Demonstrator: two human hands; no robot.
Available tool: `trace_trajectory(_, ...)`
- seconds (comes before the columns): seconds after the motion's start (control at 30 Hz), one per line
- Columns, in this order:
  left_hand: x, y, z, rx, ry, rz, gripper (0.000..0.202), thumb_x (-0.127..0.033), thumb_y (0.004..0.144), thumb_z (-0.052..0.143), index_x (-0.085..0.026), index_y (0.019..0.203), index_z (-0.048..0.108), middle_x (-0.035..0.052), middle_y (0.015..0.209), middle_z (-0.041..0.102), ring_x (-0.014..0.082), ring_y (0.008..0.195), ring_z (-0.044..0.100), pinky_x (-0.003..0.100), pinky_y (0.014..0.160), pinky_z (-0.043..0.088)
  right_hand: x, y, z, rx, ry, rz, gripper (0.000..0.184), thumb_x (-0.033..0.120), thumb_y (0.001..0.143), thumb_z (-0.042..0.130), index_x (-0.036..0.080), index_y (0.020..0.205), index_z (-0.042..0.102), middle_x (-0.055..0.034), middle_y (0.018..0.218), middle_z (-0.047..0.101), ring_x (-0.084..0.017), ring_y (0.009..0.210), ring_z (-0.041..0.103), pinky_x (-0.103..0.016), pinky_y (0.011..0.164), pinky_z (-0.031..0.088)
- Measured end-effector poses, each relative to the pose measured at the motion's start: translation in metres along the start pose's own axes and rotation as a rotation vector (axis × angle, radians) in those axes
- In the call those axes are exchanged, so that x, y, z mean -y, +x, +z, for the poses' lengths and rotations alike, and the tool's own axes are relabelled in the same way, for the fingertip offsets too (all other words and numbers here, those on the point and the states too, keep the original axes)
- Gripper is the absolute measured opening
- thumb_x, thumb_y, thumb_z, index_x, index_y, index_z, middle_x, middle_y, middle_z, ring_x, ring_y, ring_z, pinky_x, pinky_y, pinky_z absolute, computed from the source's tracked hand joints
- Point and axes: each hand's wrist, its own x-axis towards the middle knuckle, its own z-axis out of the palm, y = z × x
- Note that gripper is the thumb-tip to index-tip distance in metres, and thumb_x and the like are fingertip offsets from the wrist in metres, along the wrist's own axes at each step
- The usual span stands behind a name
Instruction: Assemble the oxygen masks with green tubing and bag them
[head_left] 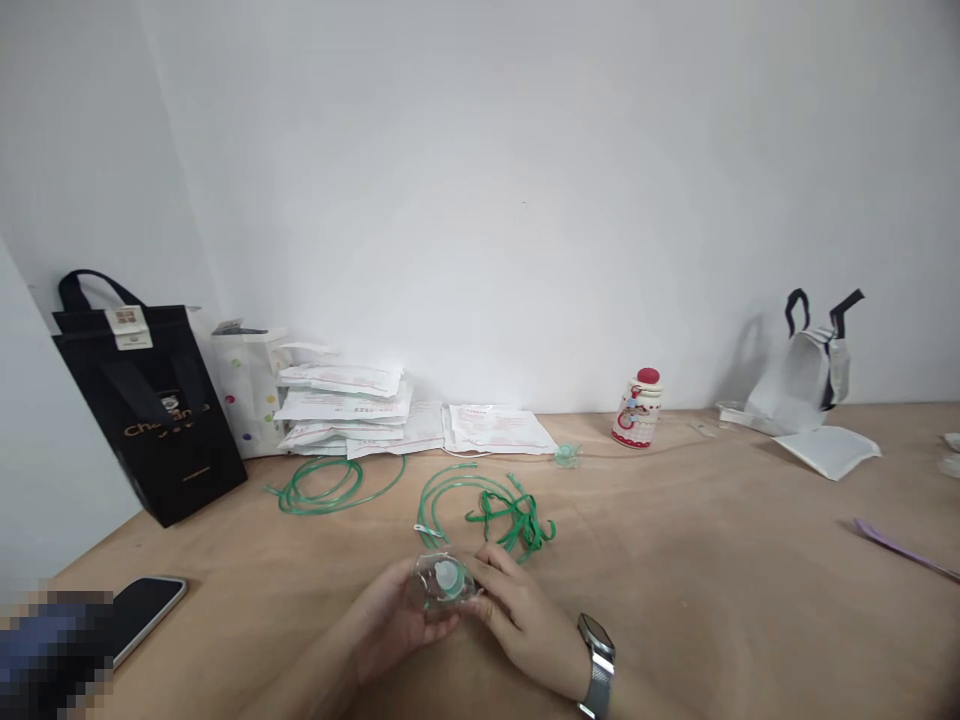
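Note:
A small, clear, green-tinted oxygen mask (pixel 426 597) with a whitish round fitting at its centre is held low over the table, between both hands. My left hand (pixel 386 625) cups it from the left and below. From the right, my right hand (pixel 517 615) grips its edge between thumb and fingers. Just beyond the hands lie a loop of green tubing (pixel 424 500) and a tangle of flat green straps (pixel 517 515). The far side of the mask and some left fingertips are hidden.
Coiled green tubing (pixel 322 490) lies at the left, before stacked white packets (pixel 345 405). A black bag (pixel 150 420) and a phone (pixel 154 610) are farther left. Behind stands a red-capped bottle (pixel 637 410); a white bag (pixel 799 380) and purple strip (pixel 900 548) are rightward.

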Motion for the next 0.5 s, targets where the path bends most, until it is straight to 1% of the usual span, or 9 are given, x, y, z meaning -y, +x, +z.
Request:
trace_trajectory(0.1, 0.000, -0.002, 0.003, 0.034, -0.043, 0.017, 0.019, -0.017, 0.071, 0.055, -0.013, 0.084, 0.068, 0.0063, 0.084, 0.071, 0.0159, 0.075, 0.062, 0.025, 0.074, 0.042, -0.006, 0.003, -0.002, -0.011, 0.151, 0.023, 0.037, 0.031, 0.084, 0.044, 0.030, 0.120, 0.047, -0.0051, 0.096, 0.051, -0.018, 0.092, 0.047, -0.033, 0.087, 0.035)
trace_trajectory(0.2, -0.001, -0.007, 0.011, 0.086, 0.001, 0.049, 0.019, -0.014, 0.073, 0.055, -0.011, 0.086, 0.068, 0.0060, 0.084, 0.070, 0.0146, 0.077, 0.060, 0.024, 0.075, 0.041, -0.011, 0.006, -0.006, 0.000, 0.299, 0.069, 0.038, 0.036, 0.080, 0.050, 0.030, 0.117, 0.050, -0.0045, 0.100, 0.054, -0.020, 0.095, 0.047, -0.036, 0.089, 0.033)
trace_trajectory(0.27, -0.002, -0.010, 0.019, 0.111, 0.076, 0.079, 0.018, -0.012, 0.073, 0.055, -0.011, 0.086, 0.068, 0.0058, 0.080, 0.069, 0.0136, 0.074, 0.059, 0.022, 0.071, 0.040, -0.012, 0.008, -0.007, -0.002, 0.365, 0.093, 0.041, 0.037, 0.077, 0.053, 0.030, 0.117, 0.050, -0.0043, 0.103, 0.056, -0.022, 0.097, 0.047, -0.038, 0.090, 0.031)
trace_trajectory(0.37, -0.003, -0.014, 0.028, 0.123, 0.157, 0.106, 0.013, -0.010, 0.069, 0.060, -0.012, 0.079, 0.069, 0.0044, 0.069, 0.066, 0.0107, 0.061, 0.056, 0.018, 0.061, 0.038, -0.008, 0.008, -0.006, -0.021, 0.442, 0.106, 0.042, 0.041, 0.074, 0.057, 0.029, 0.114, 0.053, -0.0043, 0.103, 0.057, -0.023, 0.098, 0.047, -0.039, 0.091, 0.029)
trace_trajectory(0.43, -0.004, -0.015, 0.031, 0.130, 0.180, 0.113, 0.009, -0.009, 0.066, 0.062, -0.010, 0.073, 0.068, 0.0032, 0.063, 0.063, 0.0082, 0.053, 0.051, 0.017, 0.054, 0.034, -0.005, 0.007, -0.004, -0.041, 0.489, 0.123, 0.042, 0.043, 0.072, 0.058, 0.028, 0.111, 0.056, -0.0045, 0.102, 0.057, -0.023, 0.099, 0.046, -0.039, 0.091, 0.029)
trace_trajectory(0.5, -0.004, -0.013, 0.030, 0.154, 0.176, 0.118, 0.007, -0.009, 0.066, 0.063, -0.008, 0.071, 0.067, 0.0025, 0.060, 0.061, 0.0068, 0.051, 0.048, 0.016, 0.052, 0.032, -0.002, 0.006, -0.001, -0.075, 0.539, 0.151, 0.042, 0.044, 0.071, 0.059, 0.027, 0.109, 0.058, -0.0045, 0.103, 0.057, -0.023, 0.099, 0.046, -0.038, 0.092, 0.029)
